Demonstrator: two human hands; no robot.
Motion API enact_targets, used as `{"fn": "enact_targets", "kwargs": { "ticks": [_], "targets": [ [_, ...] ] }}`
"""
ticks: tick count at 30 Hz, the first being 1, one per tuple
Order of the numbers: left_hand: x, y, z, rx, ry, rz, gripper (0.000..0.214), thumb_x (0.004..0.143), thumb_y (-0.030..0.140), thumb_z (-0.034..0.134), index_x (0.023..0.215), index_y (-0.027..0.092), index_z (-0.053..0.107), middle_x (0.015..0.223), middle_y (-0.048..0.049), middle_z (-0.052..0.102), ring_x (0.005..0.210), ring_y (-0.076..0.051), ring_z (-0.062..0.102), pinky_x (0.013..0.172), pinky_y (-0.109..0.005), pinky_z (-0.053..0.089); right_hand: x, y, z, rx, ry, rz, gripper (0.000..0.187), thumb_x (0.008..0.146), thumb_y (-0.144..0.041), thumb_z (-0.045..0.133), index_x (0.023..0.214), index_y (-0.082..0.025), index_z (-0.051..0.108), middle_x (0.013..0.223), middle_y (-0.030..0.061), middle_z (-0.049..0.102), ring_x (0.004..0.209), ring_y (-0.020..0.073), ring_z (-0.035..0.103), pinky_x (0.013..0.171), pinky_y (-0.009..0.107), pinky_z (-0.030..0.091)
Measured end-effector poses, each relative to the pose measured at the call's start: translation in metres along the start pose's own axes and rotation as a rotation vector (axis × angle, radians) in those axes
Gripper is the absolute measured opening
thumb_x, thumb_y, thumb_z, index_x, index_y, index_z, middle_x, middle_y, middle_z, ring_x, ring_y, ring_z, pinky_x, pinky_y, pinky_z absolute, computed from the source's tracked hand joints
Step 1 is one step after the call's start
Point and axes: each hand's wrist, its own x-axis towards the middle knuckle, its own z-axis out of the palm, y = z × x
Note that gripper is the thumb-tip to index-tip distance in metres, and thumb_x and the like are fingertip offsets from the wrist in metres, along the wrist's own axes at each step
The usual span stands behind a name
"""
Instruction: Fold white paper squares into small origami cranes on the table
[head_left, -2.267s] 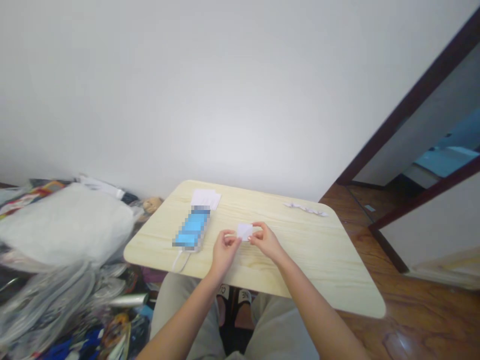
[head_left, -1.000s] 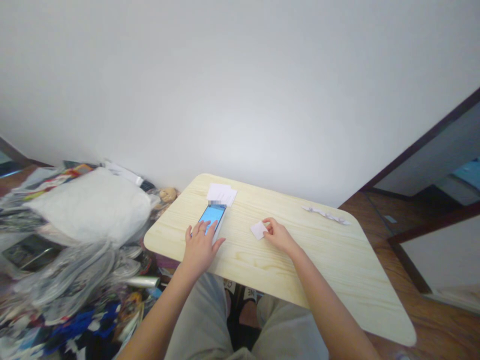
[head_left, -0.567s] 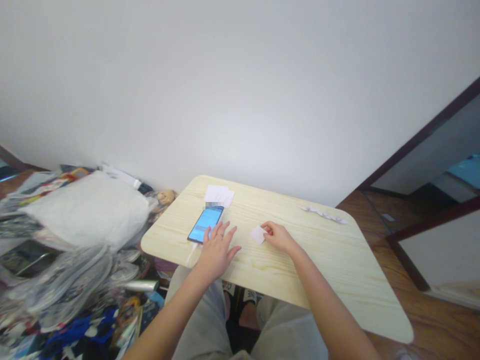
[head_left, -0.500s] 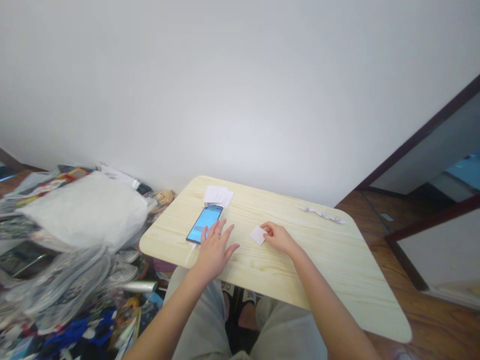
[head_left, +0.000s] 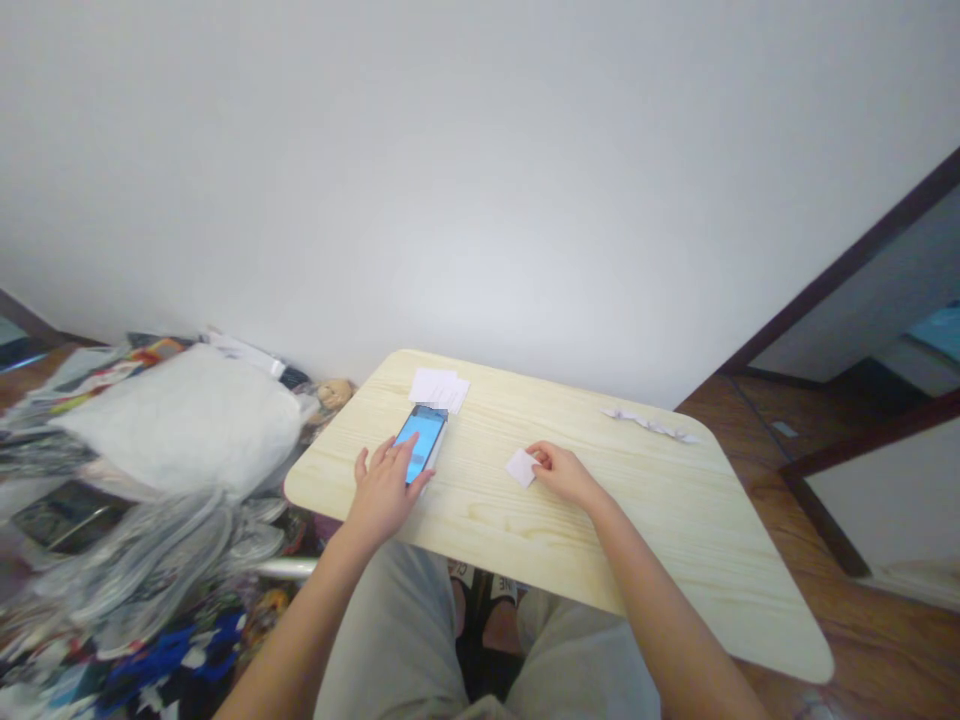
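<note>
On the left part of the table lies a phone (head_left: 424,441) with a lit blue screen. My left hand (head_left: 385,489) is over its lower left side, fingers spread, with a fingertip at the screen and the thumb by the phone's lower right edge. A small square of white paper (head_left: 520,467) rests at the middle of the table. My right hand (head_left: 559,473) pinches its right corner between thumb and fingers. Beyond the phone is a stack of white paper sheets (head_left: 438,387). Several small folded white paper pieces (head_left: 651,426) form a row at the far right.
The pale wooden table (head_left: 600,540) has rounded corners and stands against a white wall (head_left: 480,200). To the left is a heap of clothes and bags with a white bundle (head_left: 187,425) on top. A doorway with dark trim (head_left: 825,270) lies to the right.
My left hand has moved left, from the phone's lower right corner to its left side, with a finger now on the screen. My right hand keeps its pinch on the paper.
</note>
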Motion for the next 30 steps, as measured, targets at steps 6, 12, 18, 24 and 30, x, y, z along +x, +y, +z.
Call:
{"fn": "enact_targets", "kwargs": {
  "ticks": [6, 12, 18, 24, 30],
  "targets": [
    [0.0, -0.005, 0.0, -0.026, 0.038, -0.001, 0.05, 0.083, 0.04, 0.044, 0.127, 0.018, 0.039, 0.116, -0.0135, 0.058, 0.117, -0.029, 0.041, 0.096, -0.054, 0.021, 0.0, 0.003, 0.001, -0.003, 0.0, -0.004, 0.031, 0.069, -0.01, 0.049, 0.097, -0.017, 0.061, 0.081, 0.0039, 0.065, 0.065, 0.0131, 0.057, 0.062, 0.023, 0.042],
    [0.0, 0.019, 0.0, -0.097, 0.171, 0.098, 0.043, 0.08, 0.038, 0.05, 0.118, 0.018, 0.049, 0.117, -0.0135, 0.054, 0.113, -0.029, 0.043, 0.093, -0.046, 0.03, 0.002, 0.004, 0.003, 0.039, 0.007, -0.019, 0.031, 0.07, -0.01, 0.048, 0.096, -0.018, 0.062, 0.086, 0.0042, 0.066, 0.071, 0.0142, 0.058, 0.065, 0.023, 0.043],
    [0.001, 0.076, 0.023, -0.47, 0.043, 0.184, 0.047, 0.078, 0.033, 0.055, 0.121, 0.019, 0.045, 0.116, -0.0111, 0.054, 0.108, -0.025, 0.047, 0.091, -0.041, 0.037, -0.003, -0.008, 0.001, 0.164, 0.058, -0.088, 0.028, 0.074, -0.012, 0.046, 0.099, -0.018, 0.056, 0.08, 0.0019, 0.062, 0.07, 0.0125, 0.057, 0.063, 0.023, 0.044],
    [0.027, 0.094, 0.043, -0.956, -0.178, 0.03, 0.028, 0.079, 0.035, 0.051, 0.098, 0.015, 0.059, 0.09, -0.0074, 0.065, 0.081, -0.018, 0.06, 0.073, -0.03, 0.047, -0.02, -0.03, -0.012, 0.216, 0.084, -0.172, 0.022, 0.077, -0.017, 0.049, 0.098, -0.019, 0.051, 0.08, 0.0014, 0.059, 0.071, 0.0117, 0.056, 0.064, 0.024, 0.045],
    [0.042, 0.101, 0.045, -1.048, -0.21, 0.004, 0.026, 0.075, 0.038, 0.052, 0.078, 0.014, 0.061, 0.074, -0.0042, 0.065, 0.071, -0.017, 0.06, 0.066, -0.028, 0.046, -0.027, -0.027, -0.02, 0.275, 0.114, -0.172, 0.026, 0.076, -0.017, 0.052, 0.102, -0.018, 0.049, 0.078, 0.0001, 0.059, 0.068, 0.0105, 0.056, 0.063, 0.023, 0.044]
  ]
}}
